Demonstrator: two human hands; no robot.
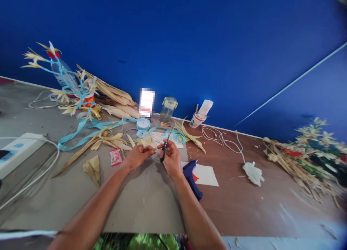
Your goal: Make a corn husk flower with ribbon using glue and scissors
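Note:
My right hand [171,159] grips a pair of black-handled scissors [163,151], whose blades point up and away from me. Close beside it, my left hand [140,156] is closed in a pinch, fingertips almost at the scissors; what it pinches is too small to make out. Thin pale strands run near the fingertips. Beyond the hands lie a roll of light-blue ribbon [143,124] and dried corn husk strips [108,137]. A red-and-white packet [115,157] sits left of my left hand. A dark blue glue gun [193,181] rests beside my right forearm, partly over white paper [207,174].
Along the blue wall stand a lidded jar [168,109], a white cup [197,119], a blurred bright screen [146,102] and a plastic bottle [63,74] behind blue-wrapped husk flowers [81,92]. A white power strip [20,152] lies left; a husk-flower bundle [306,159] lies right.

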